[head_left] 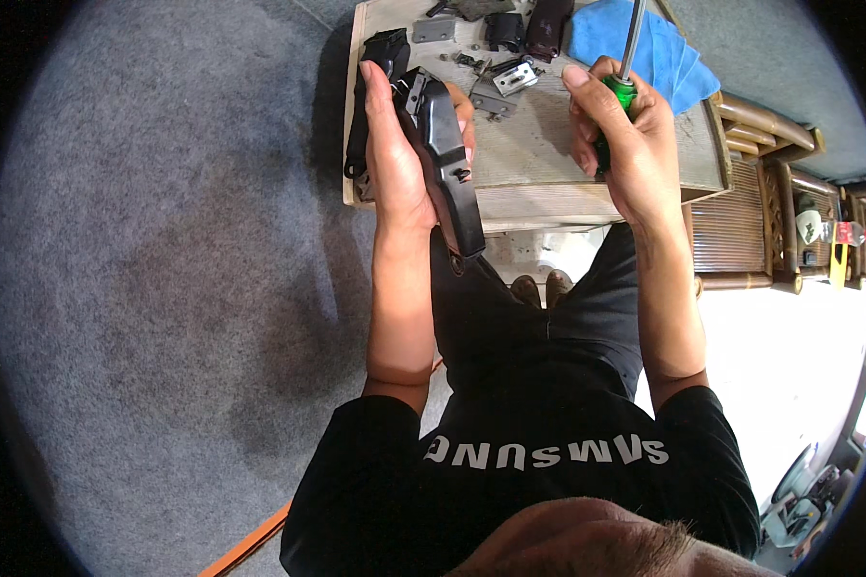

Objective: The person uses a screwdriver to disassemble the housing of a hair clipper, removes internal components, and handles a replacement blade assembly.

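Note:
My left hand (pixel 401 178) is closed around a long black plastic housing (pixel 447 163), its thumb along the left side and its fingers wrapping the far right side. A small metal piece shows at the housing's upper end; what the device is, I cannot tell. In my right hand (pixel 642 149) is a screwdriver (pixel 622 92) with a green handle, its metal shaft pointing up and away and its tip out of view. The screwdriver is apart from the housing. Both hands are above the near part of a pale wooden table (pixel 539 198).
A black strap-like piece (pixel 357 135) lies along the table's left side. Farther back are a silver metal plate (pixel 517 79), a grey plate (pixel 434 31), a black block-like part (pixel 504 32), a dark maroon case (pixel 549 29) and a blue cloth (pixel 606 37). Bamboo furniture (pixel 731 226) stands at right.

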The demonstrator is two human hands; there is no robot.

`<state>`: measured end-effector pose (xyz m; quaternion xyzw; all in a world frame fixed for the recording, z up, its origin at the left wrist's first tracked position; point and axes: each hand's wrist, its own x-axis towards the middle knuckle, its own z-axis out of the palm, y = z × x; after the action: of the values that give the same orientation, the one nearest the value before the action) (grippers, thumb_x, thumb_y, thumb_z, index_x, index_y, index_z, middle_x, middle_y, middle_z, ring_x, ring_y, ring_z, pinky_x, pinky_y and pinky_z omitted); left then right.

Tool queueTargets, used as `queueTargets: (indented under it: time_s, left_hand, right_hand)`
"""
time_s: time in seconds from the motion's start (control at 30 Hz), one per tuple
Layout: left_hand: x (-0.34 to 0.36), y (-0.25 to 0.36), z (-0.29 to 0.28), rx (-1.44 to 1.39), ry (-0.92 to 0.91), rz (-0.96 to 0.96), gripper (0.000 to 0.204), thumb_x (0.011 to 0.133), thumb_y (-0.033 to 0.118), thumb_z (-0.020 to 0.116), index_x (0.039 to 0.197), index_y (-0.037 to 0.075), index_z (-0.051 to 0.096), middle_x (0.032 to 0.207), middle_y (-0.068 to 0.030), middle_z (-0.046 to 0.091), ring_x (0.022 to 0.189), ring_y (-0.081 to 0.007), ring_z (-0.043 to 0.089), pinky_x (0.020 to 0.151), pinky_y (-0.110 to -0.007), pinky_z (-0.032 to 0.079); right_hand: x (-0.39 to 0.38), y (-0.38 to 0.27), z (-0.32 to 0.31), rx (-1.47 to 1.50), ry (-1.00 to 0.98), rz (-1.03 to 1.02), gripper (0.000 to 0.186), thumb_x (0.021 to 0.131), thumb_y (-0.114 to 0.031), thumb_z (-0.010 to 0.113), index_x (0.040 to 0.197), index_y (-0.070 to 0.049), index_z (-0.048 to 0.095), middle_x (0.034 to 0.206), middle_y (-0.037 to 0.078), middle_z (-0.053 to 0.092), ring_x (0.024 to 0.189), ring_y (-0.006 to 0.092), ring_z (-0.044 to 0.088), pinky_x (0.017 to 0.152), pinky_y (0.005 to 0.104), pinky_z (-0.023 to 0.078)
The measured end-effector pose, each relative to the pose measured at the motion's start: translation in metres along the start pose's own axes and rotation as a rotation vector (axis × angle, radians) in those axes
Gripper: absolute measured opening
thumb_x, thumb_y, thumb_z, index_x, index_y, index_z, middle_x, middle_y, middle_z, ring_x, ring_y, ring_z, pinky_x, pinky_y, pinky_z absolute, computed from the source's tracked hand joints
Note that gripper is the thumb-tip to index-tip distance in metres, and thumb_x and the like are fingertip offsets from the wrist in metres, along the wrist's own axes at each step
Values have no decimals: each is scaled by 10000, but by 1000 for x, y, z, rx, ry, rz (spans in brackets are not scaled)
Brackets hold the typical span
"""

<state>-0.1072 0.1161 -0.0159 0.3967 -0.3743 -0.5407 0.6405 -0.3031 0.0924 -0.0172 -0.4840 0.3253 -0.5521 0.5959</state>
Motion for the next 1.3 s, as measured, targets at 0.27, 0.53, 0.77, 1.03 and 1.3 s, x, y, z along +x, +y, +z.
queueTargets:
  time_s: [0.27, 0.53, 0.77, 1.03, 1.3]
  left_hand:
    - [9, -1, -20, -460, -264, -168, 731, 1002, 766, 316, 887, 81, 543, 680, -80, 482, 506, -182, 508, 399, -288, 411]
    - [10, -1, -20, -469, -293, -167, 720, 1002, 760, 331, 945, 79, 558, 679, -77, 485, 528, -179, 505, 424, -297, 418]
    - [13, -4, -16, -413, -303, -119, 682, 1038, 708, 306, 929, 78, 545, 654, -75, 481, 524, -158, 482, 434, -286, 415]
    - [13, -4, -10, -321, -236, -77, 669, 1052, 681, 306, 896, 79, 551, 631, -88, 488, 484, -150, 452, 414, -275, 388]
    - [14, -2, -15, -336, -252, -71, 651, 1060, 654, 306, 941, 74, 577, 647, -85, 484, 507, -148, 434, 417, -274, 395]
  right_hand:
    - [0, 2, 0, -24, -7, -14, 320, 983, -252, 736, 758, -98, 570, 580, -44, 513, 455, 46, 460, 434, 226, 317]
    - [-1, 1, -1, -23, -11, -15, 311, 970, -247, 755, 764, -94, 579, 578, -48, 514, 461, 37, 465, 435, 221, 318]
    - [13, -37, -44, 412, -192, -156, 382, 1044, -413, 546, 1209, -73, 605, 774, 65, 547, 514, 197, 545, 470, 310, 445]
    - [82, -75, -57, -1187, 34, -360, 343, 1046, -302, 547, 1016, 26, 645, 738, 197, 650, 632, 291, 647, 584, 412, 507]
    - [135, -34, -57, -1583, 122, -468, 307, 997, -308, 588, 968, -10, 654, 877, 261, 712, 827, 470, 685, 725, 554, 543]
